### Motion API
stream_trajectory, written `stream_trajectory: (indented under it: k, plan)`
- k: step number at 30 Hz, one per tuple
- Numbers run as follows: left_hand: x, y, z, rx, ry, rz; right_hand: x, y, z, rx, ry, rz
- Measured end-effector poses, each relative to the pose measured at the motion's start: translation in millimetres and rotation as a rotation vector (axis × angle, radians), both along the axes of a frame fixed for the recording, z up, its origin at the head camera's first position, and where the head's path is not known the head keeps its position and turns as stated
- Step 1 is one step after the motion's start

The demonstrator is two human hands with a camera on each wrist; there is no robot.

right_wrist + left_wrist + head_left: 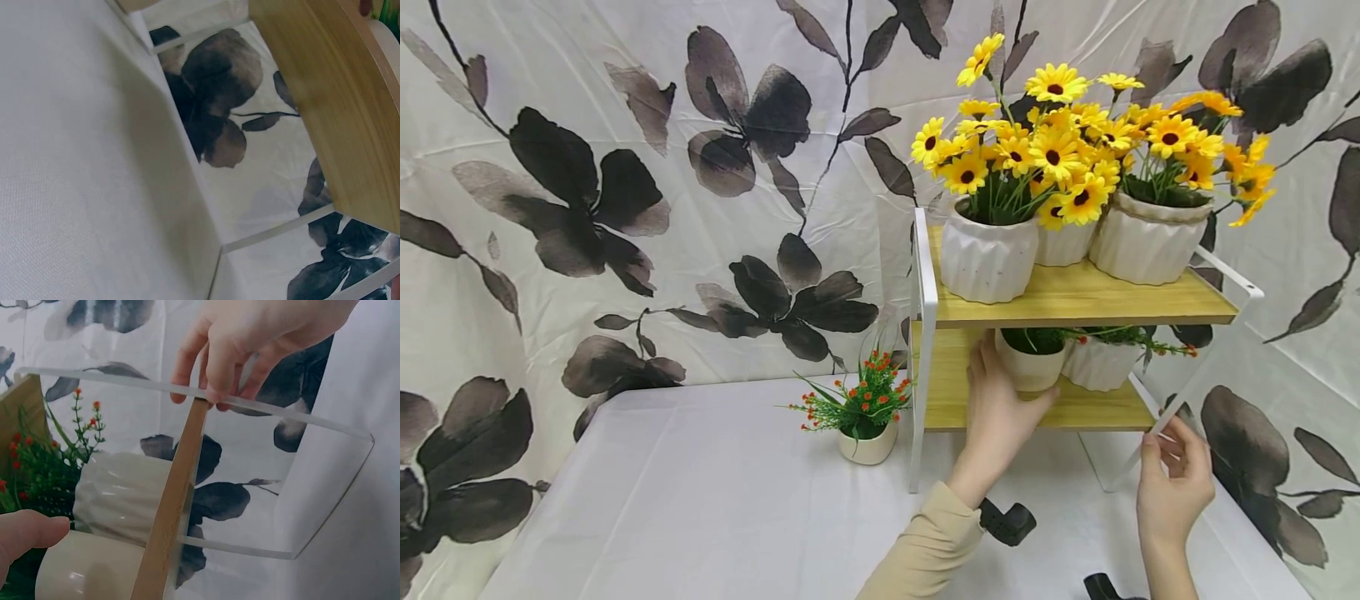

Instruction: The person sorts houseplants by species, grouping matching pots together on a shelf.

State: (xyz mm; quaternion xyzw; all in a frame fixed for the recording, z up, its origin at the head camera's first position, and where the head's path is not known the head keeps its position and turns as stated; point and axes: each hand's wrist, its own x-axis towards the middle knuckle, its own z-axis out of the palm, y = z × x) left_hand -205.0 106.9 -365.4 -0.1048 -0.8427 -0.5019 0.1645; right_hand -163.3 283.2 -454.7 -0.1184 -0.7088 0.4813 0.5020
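Note:
On the lower board (951, 408) of a two-tier shelf, my left hand (1003, 408) grips a cream flower pot (1033, 371), fingers along its left side and thumb (34, 531) across its front. A ribbed white pot (1101, 367) with green stems and small red flowers stands just right of it. My right hand (1180, 479) pinches the white metal frame (1180, 400) at the lower board's right front corner; in the left wrist view, the fingers of that right hand (262, 350) straddle the bar. The right wrist view catches the board's underside (325, 106), not the right hand's grip.
Several white pots of yellow flowers (988, 254) stand on the upper board (1075, 308). A small cream pot with red flowers (868, 446) is on the white-covered table (700, 500), left of the shelf. A black device (1011, 523) shows beside the left wrist. Floral cloth (625, 192) hangs behind.

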Motion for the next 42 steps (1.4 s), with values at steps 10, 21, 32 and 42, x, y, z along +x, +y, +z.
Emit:
stream_trajectory:
  k: [10, 21, 32, 42]
  plan:
    - [27.6, -10.7, -6.5, -0.043, 0.034, -0.024, 0.0, 0, -0.2, -0.002, 0.0, -0.001]
    - [53.8, -27.9, -12.8, -0.001, -0.035, -0.091, 0.7, 1, 0.5, 0.001, 0.001, 0.003]
    - [73.4, -59.6, -29.4, -0.004, 0.005, -0.122, -0.3, 0, 0.9, -0.015, 0.002, 0.004]
    - [93.9, -87.0, -54.8, -0.084, 0.105, -0.146, -1.3, 2, -2.3, -0.009, -0.01, 0.006]
